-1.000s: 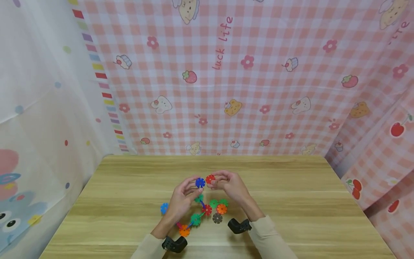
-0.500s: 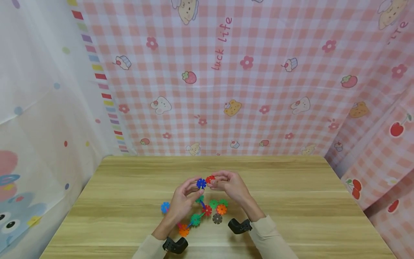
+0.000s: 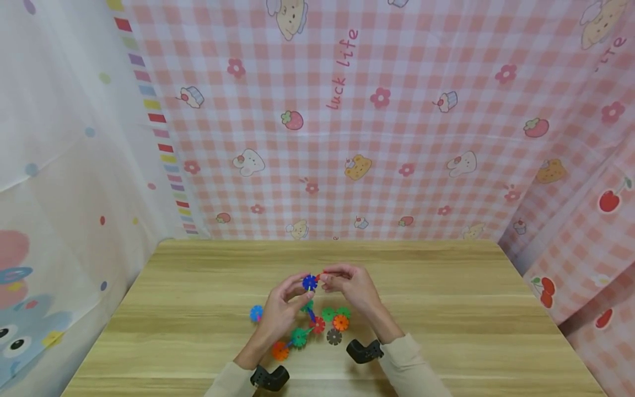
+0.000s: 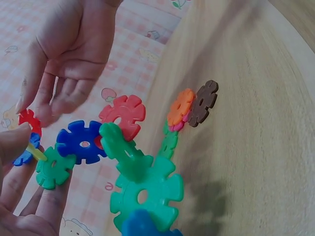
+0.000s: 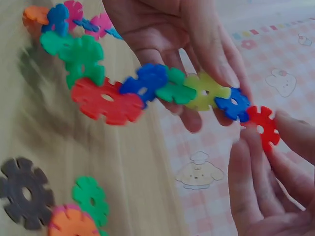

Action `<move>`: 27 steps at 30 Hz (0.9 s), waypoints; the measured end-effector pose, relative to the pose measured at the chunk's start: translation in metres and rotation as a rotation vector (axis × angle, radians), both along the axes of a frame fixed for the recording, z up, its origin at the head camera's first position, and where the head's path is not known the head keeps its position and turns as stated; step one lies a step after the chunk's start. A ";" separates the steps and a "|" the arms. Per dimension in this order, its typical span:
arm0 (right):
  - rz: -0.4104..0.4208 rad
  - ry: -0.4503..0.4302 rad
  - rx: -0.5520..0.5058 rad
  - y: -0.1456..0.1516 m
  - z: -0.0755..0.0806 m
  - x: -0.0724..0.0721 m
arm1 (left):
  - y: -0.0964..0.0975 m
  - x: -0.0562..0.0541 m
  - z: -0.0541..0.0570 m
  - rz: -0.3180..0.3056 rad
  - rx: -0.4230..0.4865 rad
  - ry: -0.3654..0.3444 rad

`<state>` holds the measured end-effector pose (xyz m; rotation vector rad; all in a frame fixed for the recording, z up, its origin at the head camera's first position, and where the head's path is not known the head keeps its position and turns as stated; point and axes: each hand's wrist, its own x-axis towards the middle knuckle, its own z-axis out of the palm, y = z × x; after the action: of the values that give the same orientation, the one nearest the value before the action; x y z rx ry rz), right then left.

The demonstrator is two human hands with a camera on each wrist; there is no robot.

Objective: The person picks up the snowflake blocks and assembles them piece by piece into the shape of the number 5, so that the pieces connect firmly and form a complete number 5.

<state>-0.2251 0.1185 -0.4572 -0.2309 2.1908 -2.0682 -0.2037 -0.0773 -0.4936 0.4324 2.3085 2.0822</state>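
A chain of notched plastic discs, snowflake building pieces, hangs from my left hand [image 3: 281, 304]. Its thumb and fingers pinch the chain's end around a blue disc [image 3: 310, 283] and a yellow disc [image 5: 205, 92]. Between the thumb and fingers of my right hand [image 3: 353, 284] is a red disc [image 5: 262, 129], its edge meeting the blue disc's edge. Further down the chain come a green disc [image 5: 175, 85], another blue disc [image 5: 145, 84], a larger red disc [image 5: 107, 101] and green discs [image 4: 146, 195]. An orange disc [image 3: 280, 351] shows near my left wrist; part of the chain is hidden behind that arm.
On the wooden table [image 3: 446, 309], right of the chain, lie a dark brown disc [image 3: 334, 337], an orange disc [image 3: 340, 322] and green discs [image 3: 329, 314]. A light blue disc [image 3: 256, 314] shows left of my left forearm. A checked cloth [image 3: 377, 138] hangs behind the table.
The red disc has turned from face-on to nearly edge-on and now meets the blue disc, where a gap showed before. My left hand has shifted slightly right; the chain swings a little.
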 end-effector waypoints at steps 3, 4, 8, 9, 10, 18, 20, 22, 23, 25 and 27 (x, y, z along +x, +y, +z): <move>-0.042 0.014 0.016 -0.002 -0.004 0.001 | 0.000 0.000 0.000 -0.003 0.015 0.000; -0.051 0.020 0.014 -0.002 -0.005 0.002 | 0.000 0.000 0.000 -0.005 0.020 0.003; -0.066 0.010 -0.063 -0.006 -0.009 0.003 | 0.002 -0.001 -0.001 -0.007 0.046 0.012; -0.067 0.006 -0.100 -0.007 -0.010 0.004 | 0.003 -0.001 -0.001 -0.004 0.051 0.016; -0.067 -0.001 -0.142 -0.009 -0.011 0.004 | 0.004 0.000 -0.001 0.003 0.052 0.017; -0.098 -0.028 -0.239 -0.012 -0.013 0.006 | 0.007 0.002 -0.001 0.032 0.028 0.012; -0.100 -0.023 -0.220 -0.012 -0.013 0.006 | 0.008 0.001 -0.001 0.025 0.034 0.009; -0.103 -0.020 -0.208 -0.012 -0.013 0.006 | 0.009 0.001 -0.001 0.019 0.049 0.005; -0.105 -0.021 -0.200 -0.012 -0.013 0.007 | 0.009 0.001 -0.001 0.014 0.052 0.009; -0.111 -0.020 -0.186 -0.012 -0.014 0.007 | 0.010 0.001 -0.002 0.008 0.055 0.006; -0.116 -0.024 -0.176 -0.012 -0.014 0.008 | 0.011 0.001 -0.002 0.005 0.051 0.009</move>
<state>-0.2175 0.1067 -0.4713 -0.0957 2.0557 -2.3151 -0.2025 -0.0659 -0.4956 0.4377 2.2676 2.1506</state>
